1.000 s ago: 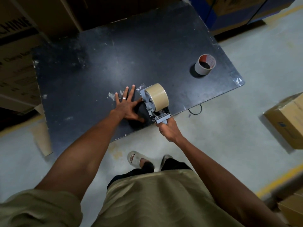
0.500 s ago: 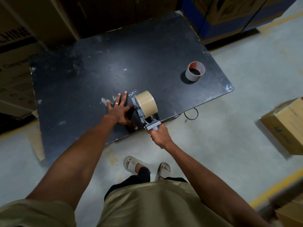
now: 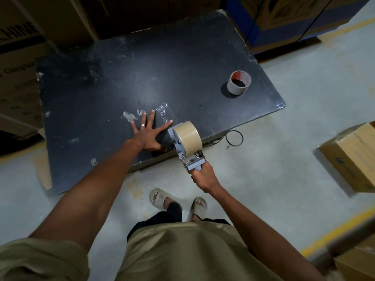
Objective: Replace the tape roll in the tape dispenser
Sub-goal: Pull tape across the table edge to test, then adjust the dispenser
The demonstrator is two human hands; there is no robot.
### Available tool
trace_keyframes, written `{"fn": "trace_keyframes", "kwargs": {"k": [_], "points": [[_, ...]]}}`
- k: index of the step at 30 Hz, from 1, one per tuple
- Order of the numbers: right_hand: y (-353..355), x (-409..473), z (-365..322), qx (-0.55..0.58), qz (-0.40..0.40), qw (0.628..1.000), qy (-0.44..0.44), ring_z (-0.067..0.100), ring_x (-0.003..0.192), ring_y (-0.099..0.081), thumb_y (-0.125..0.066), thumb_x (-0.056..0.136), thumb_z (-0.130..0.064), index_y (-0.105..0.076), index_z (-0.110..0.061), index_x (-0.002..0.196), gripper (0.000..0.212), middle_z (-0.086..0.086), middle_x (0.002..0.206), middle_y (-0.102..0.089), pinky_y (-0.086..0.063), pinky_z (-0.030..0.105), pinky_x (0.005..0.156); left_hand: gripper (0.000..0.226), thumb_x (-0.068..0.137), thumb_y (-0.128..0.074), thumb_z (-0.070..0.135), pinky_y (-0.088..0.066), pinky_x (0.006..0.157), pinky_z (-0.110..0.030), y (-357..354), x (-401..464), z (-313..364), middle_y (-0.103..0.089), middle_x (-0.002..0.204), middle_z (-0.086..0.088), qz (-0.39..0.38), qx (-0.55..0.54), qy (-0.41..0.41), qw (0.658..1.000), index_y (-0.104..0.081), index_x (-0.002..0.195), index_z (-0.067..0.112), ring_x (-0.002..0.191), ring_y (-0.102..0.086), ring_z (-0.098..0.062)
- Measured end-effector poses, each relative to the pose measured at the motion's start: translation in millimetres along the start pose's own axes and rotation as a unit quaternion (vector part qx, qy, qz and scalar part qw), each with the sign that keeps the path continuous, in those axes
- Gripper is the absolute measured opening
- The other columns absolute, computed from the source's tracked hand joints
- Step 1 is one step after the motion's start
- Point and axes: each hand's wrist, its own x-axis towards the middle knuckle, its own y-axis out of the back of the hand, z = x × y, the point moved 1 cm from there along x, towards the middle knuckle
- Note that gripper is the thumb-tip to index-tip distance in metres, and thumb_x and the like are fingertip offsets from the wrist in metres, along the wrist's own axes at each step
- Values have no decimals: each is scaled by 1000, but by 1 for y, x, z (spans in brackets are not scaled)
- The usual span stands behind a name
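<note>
Right hand grips the dispenser handle at the desk's near edge, roll above; left hand lies flat, fingers spread.

Your table had a matt black top, scuffed and flecked with pale residue and a crinkled patch of clear film. The tape dispenser looked like grey plastic with shiny metal at the blade end. Its tape roll was smooth, matt tan. The empty core looked like cardboard. The floor was dull, smooth concrete.
</note>
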Motion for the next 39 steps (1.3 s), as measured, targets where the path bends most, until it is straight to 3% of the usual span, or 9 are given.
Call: {"fn": "trace_keyframes", "kwargs": {"k": [4, 7, 12, 20, 25, 39], "points": [[-1, 2, 1, 12, 8, 1000, -15, 16, 60, -51, -64, 73, -27, -60, -23, 69, 7, -5, 62, -59, -40, 34, 59, 120, 58, -73, 79, 13, 108, -78, -35, -23, 11, 40, 158, -10, 45, -5, 7, 999, -4, 153, 53, 144, 35, -41], [-1, 3, 0, 6, 9, 1000, -22, 14, 57, -49, -66, 77, -24, -57, -24, 65, 15, -7, 59, -58, -39, 33, 58, 112, 66, -71, 76, 11, 108, -78, -47, -30, 16, 36, 160, -11, 79, 6, 7, 997, -6, 153, 51, 146, 32, -41], [-1, 1, -1, 5, 17, 999, -33, 14, 53, -46, -64, 73, -24, -53, -25, 59, 18, -6, 57, -54, -36, 30, 55, 89, 81, -61, 70, 9, 110, -76, -45, -27, 16, 35, 160, -7, 74, -17, 19, 997, -11, 153, 53, 147, 32, -38], [0, -5, 4, 7, 22, 999, -48, 15, 54, -46, -65, 71, -24, -56, -23, 60, 14, -6, 57, -55, -36, 33, 56, 83, 83, -60, 68, 14, 110, -74, -41, -31, 18, 35, 161, -6, 71, -61, 7, 996, -17, 152, 52, 146, 33, -37], [1, -8, 7, 0, 27, 997, -66, 18, 54, -47, -64, 67, -31, -60, -28, 56, 12, -5, 56, -55, -37, 37, 58, 84, 83, -63, 64, 12, 111, -74, -40, -31, 20, 33, 161, -5, 69, -72, 14, 995, -15, 151, 55, 147, 32, -37], [8, -28, 8, -10, 18, 998, -56, 16, 53, -50, -62, 80, -16, -61, -19, 67, 13, -3, 55, -58, -40, 33, 55, 90, 81, -64, 65, 13, 110, -74, -42, -28, 19, 35, 161, -1, 75, -81, 22, 994, -1, 144, 67, 146, 33, -35]]}}
